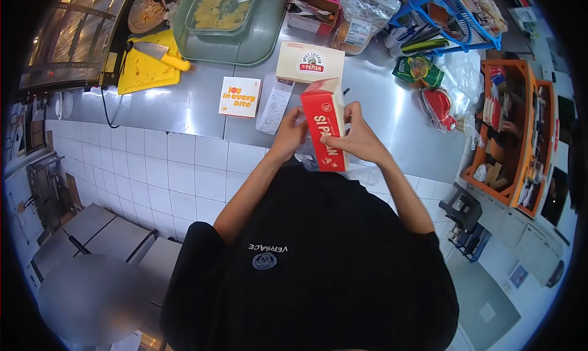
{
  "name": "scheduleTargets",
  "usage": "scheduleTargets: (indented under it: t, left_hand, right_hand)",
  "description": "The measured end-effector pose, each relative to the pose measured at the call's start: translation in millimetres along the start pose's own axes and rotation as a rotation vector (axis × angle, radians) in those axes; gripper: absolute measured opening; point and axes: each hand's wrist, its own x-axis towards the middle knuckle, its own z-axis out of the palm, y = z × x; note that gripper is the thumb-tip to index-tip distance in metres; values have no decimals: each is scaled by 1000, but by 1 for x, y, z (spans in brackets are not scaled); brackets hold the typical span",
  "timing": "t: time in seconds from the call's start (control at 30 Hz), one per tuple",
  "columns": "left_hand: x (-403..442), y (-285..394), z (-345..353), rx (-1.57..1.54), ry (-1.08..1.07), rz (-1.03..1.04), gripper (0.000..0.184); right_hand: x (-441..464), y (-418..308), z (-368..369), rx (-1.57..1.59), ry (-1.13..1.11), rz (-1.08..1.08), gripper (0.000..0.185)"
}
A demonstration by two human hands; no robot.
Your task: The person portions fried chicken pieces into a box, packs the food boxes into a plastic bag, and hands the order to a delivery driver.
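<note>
A red and cream takeaway box (pixel 323 127), printed "SI PAMAN", is held upright and slightly tilted at the front edge of the steel counter. My right hand (pixel 365 138) grips its right side, thumb pressed on the red face. At the box's left edge my left hand (pixel 290 135) has its fingers curled closed, their tips partly hidden. Clear plastic (pixel 306 158) shows below the left hand, partly behind the box. A cream box (pixel 310 62) labelled "Spicy Chicken" lies just beyond. To the left are a printed receipt (pixel 275 108) and a small white box (pixel 239 97) with orange lettering.
A knife (pixel 160 55) rests on a yellow cutting board (pixel 131 83) at far left. Behind stands a green tray (pixel 184 29) bearing a food container. A bagged bread pack (pixel 357 32), blue basket (pixel 418 11) and green packet (pixel 418 71) occupy the back right. Orange shelves (pixel 517 136) stand at right.
</note>
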Motion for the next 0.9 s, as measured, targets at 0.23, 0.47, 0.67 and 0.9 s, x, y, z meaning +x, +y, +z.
scheduleTargets:
  t: [0.23, 0.47, 0.67, 0.9]
  left_hand:
    - [1, 30, 23, -267, -240, -261, 40]
    - [-4, 48, 81, 467, 46, 550, 36]
    - [-32, 34, 92, 726, -17, 298, 36]
    - [-23, 17, 85, 670, -41, 279, 26]
  right_hand:
    - [-28, 66, 16, -248, 459, -398, 74]
    - [-65, 51, -40, -943, -128, -276, 68]
    - [-35, 84, -24, -889, 3, -59, 76]
    - [-26, 105, -26, -724, 69, -266, 65]
